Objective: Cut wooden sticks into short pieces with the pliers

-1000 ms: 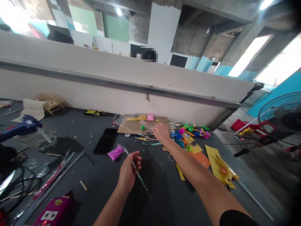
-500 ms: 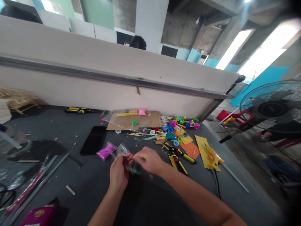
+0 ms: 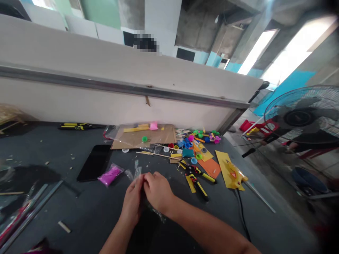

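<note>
My left hand (image 3: 133, 201) and my right hand (image 3: 157, 190) meet over the dark table (image 3: 79, 211), fingers pinched together on a small clear plastic bag (image 3: 137, 173). The bag's crumpled top sticks up above my fingers, and more of it trails below my right wrist. What is inside the bag is hidden by my hands. A small bag of pink material (image 3: 109, 175) lies just left of my hands, beside a black phone (image 3: 94, 162).
A cardboard sheet (image 3: 144, 135) with green and pink bits lies at the back. Coloured caps, sticks, yellow-handled cutters (image 3: 197, 180), orange and yellow paper (image 3: 229, 169) spread right of it. A white partition (image 3: 106, 95) walls the far edge. A fan (image 3: 302, 116) stands right.
My right hand came back from the cardboard sheet and joined my left hand on the clear bag. The view has shifted right and down.
</note>
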A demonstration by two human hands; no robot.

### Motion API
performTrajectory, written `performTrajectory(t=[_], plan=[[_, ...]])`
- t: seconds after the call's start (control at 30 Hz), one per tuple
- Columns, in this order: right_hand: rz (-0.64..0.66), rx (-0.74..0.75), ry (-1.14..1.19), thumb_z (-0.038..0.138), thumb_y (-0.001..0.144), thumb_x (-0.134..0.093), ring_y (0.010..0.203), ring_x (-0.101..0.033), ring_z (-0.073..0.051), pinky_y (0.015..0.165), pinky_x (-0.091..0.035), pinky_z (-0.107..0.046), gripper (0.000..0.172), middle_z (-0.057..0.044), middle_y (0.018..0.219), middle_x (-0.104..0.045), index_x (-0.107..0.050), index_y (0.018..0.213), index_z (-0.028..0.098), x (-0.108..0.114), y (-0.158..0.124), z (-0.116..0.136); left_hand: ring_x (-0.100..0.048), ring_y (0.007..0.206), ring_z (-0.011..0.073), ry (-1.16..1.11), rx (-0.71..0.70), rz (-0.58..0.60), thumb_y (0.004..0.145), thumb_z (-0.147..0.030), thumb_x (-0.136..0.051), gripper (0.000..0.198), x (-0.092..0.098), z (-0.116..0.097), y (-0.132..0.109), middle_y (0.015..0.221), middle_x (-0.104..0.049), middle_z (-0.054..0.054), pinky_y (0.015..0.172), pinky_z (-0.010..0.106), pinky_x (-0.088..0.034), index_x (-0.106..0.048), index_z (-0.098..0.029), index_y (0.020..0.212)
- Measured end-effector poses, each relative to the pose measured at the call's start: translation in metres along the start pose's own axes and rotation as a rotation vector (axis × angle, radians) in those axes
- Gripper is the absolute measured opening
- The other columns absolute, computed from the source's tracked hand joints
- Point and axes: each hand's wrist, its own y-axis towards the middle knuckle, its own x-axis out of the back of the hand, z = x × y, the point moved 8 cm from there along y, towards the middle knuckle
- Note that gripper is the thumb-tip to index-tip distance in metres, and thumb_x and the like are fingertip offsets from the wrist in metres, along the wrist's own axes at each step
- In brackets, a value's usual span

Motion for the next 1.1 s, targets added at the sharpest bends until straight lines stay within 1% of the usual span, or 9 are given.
performTrajectory(t=[0.1, 0.17, 0.3, 0.4, 0.53, 0.7, 0.9, 1.03, 1.1], plan=[[0.037, 0.060, 0.007, 0.024, 0.088, -0.042, 0.078, -0.055, -0.017, 0.068, -0.037, -0.025, 0.020, -0.003, 0.085, -0.064, -0.056, 0.101, 0.021, -0.002, -0.011, 0.007, -0.057, 0.061, 0.0102, -0.071, -0.092, -0.070, 0.066, -0.040, -0.069, 0.029, 0.013, -0.012, 0.005, 0.069, -0.062, -0.001, 0.059, 0.020, -0.046, -0.059, -0.015, 0.078], [0.100, 0.087, 0.037, 0.032, 0.090, -0.040, 0.073, -0.056, -0.015, 0.063, -0.036, -0.023, 0.020, 0.000, 0.079, -0.064, -0.059, 0.091, 0.023, 0.005, -0.006, -0.015, -0.059, 0.070, 0.0117, -0.158, -0.126, -0.073, 0.068, -0.039, -0.068, 0.027, 0.016, -0.021, 0.007, 0.076, -0.063, 0.000, 0.067, 0.023, -0.048, -0.055, -0.016, 0.072], [-0.134, -0.293, -0.210, 0.028, 0.092, -0.036, 0.083, -0.057, -0.017, 0.072, -0.037, -0.025, 0.025, -0.004, 0.086, -0.064, -0.059, 0.098, 0.021, 0.069, 0.034, -0.131, -0.043, 0.046, 0.0041, -0.263, -0.116, -0.003, 0.073, -0.034, -0.065, 0.023, 0.006, -0.028, 0.005, 0.053, -0.042, -0.008, 0.049, 0.017, -0.044, -0.050, -0.017, 0.071], [-0.187, -0.314, -0.270, 0.027, 0.078, -0.059, 0.107, -0.046, -0.026, 0.087, -0.033, -0.033, 0.035, -0.015, 0.113, -0.055, -0.055, 0.110, 0.015, 0.097, 0.070, -0.184, -0.023, 0.036, 0.0019, -0.215, -0.087, 0.034, 0.075, -0.037, -0.062, 0.024, -0.003, -0.022, 0.002, 0.049, -0.026, -0.010, 0.032, 0.012, -0.022, -0.050, -0.016, 0.073], [-0.170, -0.298, -0.219, 0.025, 0.076, -0.058, 0.099, -0.052, -0.023, 0.086, -0.035, -0.031, 0.014, -0.010, 0.098, -0.064, -0.065, 0.087, 0.018, 0.098, 0.097, -0.216, -0.018, 0.037, 0.0018, -0.158, -0.037, 0.076, 0.075, -0.041, -0.060, 0.028, -0.005, -0.011, 0.002, 0.050, -0.022, -0.010, 0.031, 0.013, -0.016, -0.050, -0.015, 0.072], [-0.183, -0.359, -0.089, 0.027, 0.086, -0.039, 0.075, -0.060, -0.016, 0.070, -0.042, -0.026, 0.028, -0.005, 0.089, -0.067, -0.063, 0.097, 0.018, 0.096, 0.106, -0.239, -0.016, 0.038, 0.0019, -0.119, -0.006, 0.110, 0.078, -0.040, -0.057, 0.026, -0.004, -0.008, 0.003, 0.051, -0.020, -0.009, 0.032, 0.013, -0.017, -0.050, -0.015, 0.072], [-0.100, -0.281, -0.006, 0.023, 0.074, -0.057, 0.074, -0.060, -0.016, 0.072, -0.043, -0.027, 0.013, -0.002, 0.080, -0.068, -0.066, 0.083, 0.019, 0.105, 0.102, -0.215, -0.016, 0.038, 0.0021, -0.106, 0.008, 0.112, 0.079, -0.038, -0.057, 0.025, -0.006, -0.009, 0.004, 0.051, -0.020, -0.009, 0.032, 0.013, -0.018, -0.051, -0.015, 0.073], [-0.207, -0.183, 0.056, 0.027, 0.079, -0.054, 0.099, -0.054, -0.022, 0.088, -0.037, -0.035, 0.021, -0.009, 0.101, -0.063, -0.062, 0.097, 0.019, 0.100, 0.064, -0.141, -0.017, 0.036, 0.0024, -0.188, -0.016, 0.059, 0.077, -0.040, -0.058, 0.027, -0.007, -0.013, 0.005, 0.049, -0.021, -0.010, 0.032, 0.013, -0.016, -0.048, -0.016, 0.069], [-0.184, -0.136, 0.308, 0.036, 0.085, -0.047, 0.097, -0.055, -0.020, 0.086, -0.039, -0.033, 0.034, -0.009, 0.106, -0.061, -0.052, 0.114, 0.020, 0.073, 0.038, -0.097, -0.023, 0.037, 0.0029, -0.212, -0.067, 0.037, 0.075, -0.039, -0.060, 0.026, -0.010, -0.017, 0.004, 0.048, -0.026, -0.009, 0.034, 0.014, -0.023, -0.047, -0.017, 0.069]])
